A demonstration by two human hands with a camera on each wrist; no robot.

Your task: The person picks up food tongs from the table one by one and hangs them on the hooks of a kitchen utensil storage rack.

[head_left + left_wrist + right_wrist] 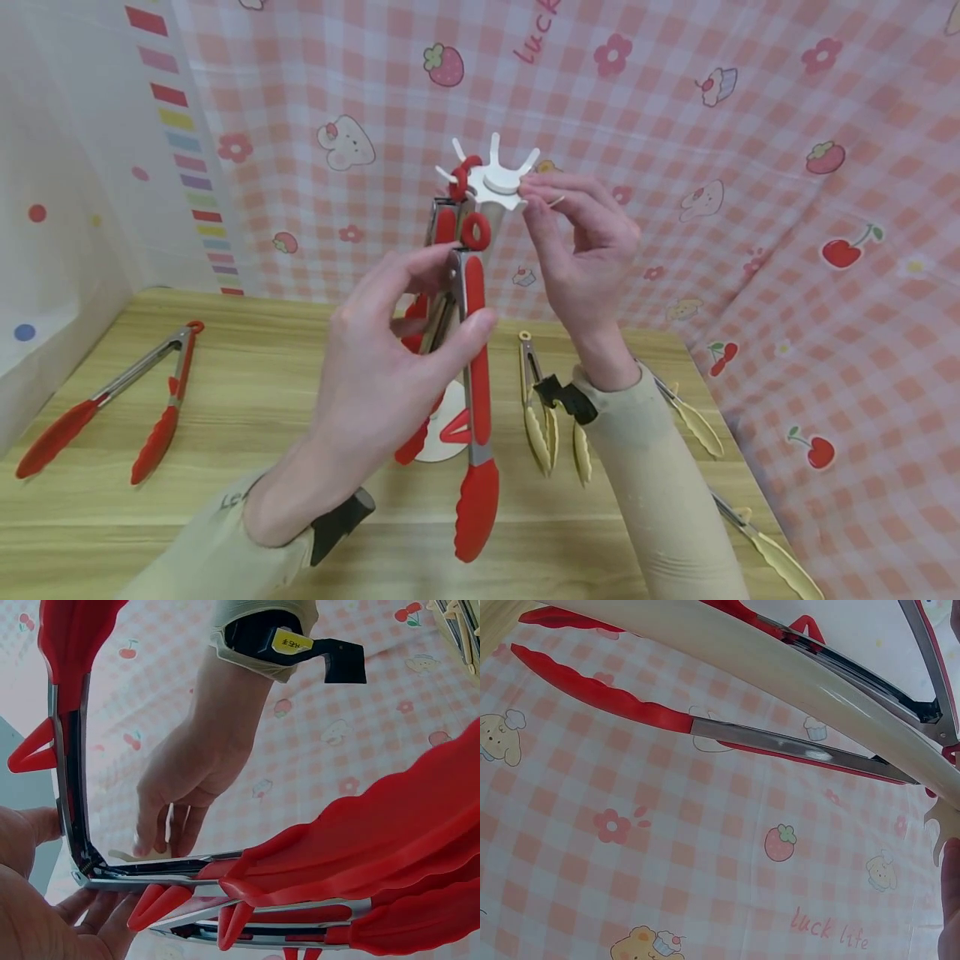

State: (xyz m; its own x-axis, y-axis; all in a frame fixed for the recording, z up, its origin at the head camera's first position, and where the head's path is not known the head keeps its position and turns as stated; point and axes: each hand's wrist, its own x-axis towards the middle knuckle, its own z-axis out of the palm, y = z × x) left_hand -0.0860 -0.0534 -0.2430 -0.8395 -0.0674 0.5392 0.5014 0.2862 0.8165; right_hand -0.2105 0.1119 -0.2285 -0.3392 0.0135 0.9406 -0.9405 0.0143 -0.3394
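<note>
My left hand (375, 350) holds a pair of red-and-steel tongs (477, 367) near the hinge, thumb on the front arm. Their red hanging loop (476, 232) is up, just under the white hook top (501, 179) of a pole stand. With fingertips and thumb my right hand (588, 242) pinches the right edge of that hook top. More red tongs (765, 746) hang from its left hooks, partly hidden behind my left hand. In the left wrist view the held tongs' arms (69, 765) spread wide, red scalloped heads (360, 817) overlapping.
The stand's round white base (444, 429) is on the wooden table (262, 400). Open red tongs (142, 383) lie at the left. Several cream tongs (542, 417) lie at the right, some behind my right arm. A checked cloth (360, 208) hangs close behind the stand.
</note>
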